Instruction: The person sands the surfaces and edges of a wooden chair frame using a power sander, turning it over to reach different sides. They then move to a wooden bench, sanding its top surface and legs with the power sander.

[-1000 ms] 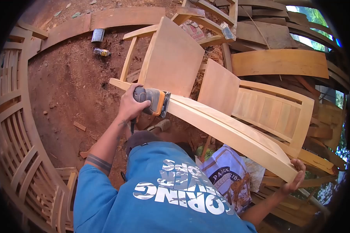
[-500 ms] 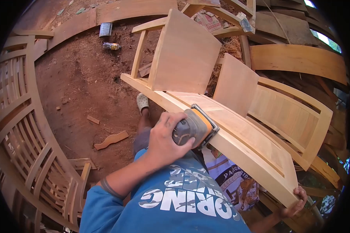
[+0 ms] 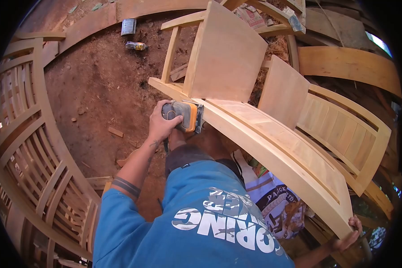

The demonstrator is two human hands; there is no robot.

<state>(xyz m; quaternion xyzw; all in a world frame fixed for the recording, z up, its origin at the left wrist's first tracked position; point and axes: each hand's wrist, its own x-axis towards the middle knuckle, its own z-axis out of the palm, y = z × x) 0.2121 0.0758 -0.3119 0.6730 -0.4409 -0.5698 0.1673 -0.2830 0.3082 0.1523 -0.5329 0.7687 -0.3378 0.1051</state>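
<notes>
My left hand (image 3: 160, 124) is closed round a grey and orange power sander (image 3: 181, 112). The sander's flat pad rests upright against the front rail of a pale wooden bench frame (image 3: 272, 163), near the rail's far left end. At the opposite end, low on the right, my right hand (image 3: 349, 233) wraps its fingers over the corner of the frame. A broad flat wooden panel (image 3: 228, 53) rises from the frame just beyond the sander, and a second panel (image 3: 283, 91) stands farther right.
A large slatted wooden piece (image 3: 44, 120) fills the left side. On the dirt floor lie a metal can (image 3: 128, 27), a small bottle (image 3: 136, 45) and wood scraps (image 3: 115, 131). A printed sack (image 3: 277, 203) sits under the frame. Curved boards (image 3: 348, 62) are stacked at the back right.
My left hand has slid the sander up and left along the rail, from near its middle towards its far left end. My right hand keeps its hold on the corner.
</notes>
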